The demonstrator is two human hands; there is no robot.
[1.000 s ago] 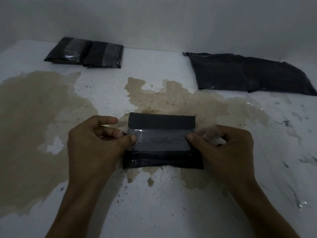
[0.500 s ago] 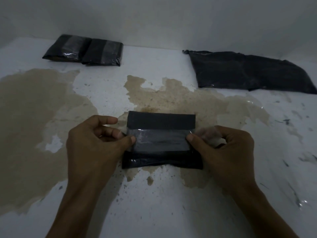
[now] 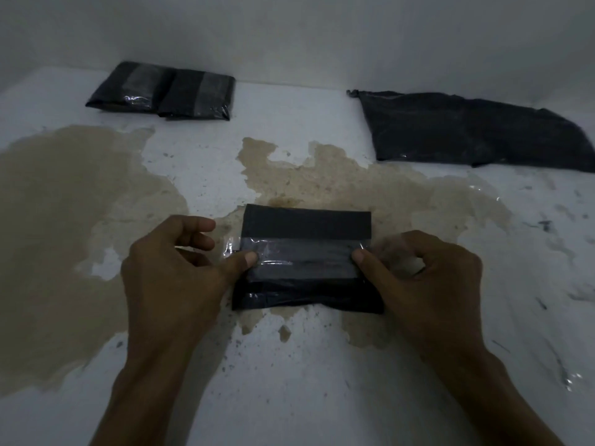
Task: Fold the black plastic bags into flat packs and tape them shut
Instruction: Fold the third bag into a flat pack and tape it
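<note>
A folded black bag pack (image 3: 306, 225) lies flat in the middle of the stained white surface. A strip of clear tape (image 3: 302, 257) runs across it from left to right. My left hand (image 3: 170, 278) is at the pack's left end, its thumb pressing the tape's left end, its fingers curled beside the pack. My right hand (image 3: 425, 278) is at the right end, thumb on the tape's right end, fingers curled behind it. The tape's left tip sticks out past the pack's edge.
Two taped black packs (image 3: 164, 91) lie side by side at the back left near the wall. A flat unfolded black bag (image 3: 467, 130) lies at the back right. Brown stains (image 3: 64, 204) cover much of the white surface.
Both hands stay at the pack's ends. The left thumb has shifted slightly inward along the tape, and the tape's left tip now shows beyond the pack.
</note>
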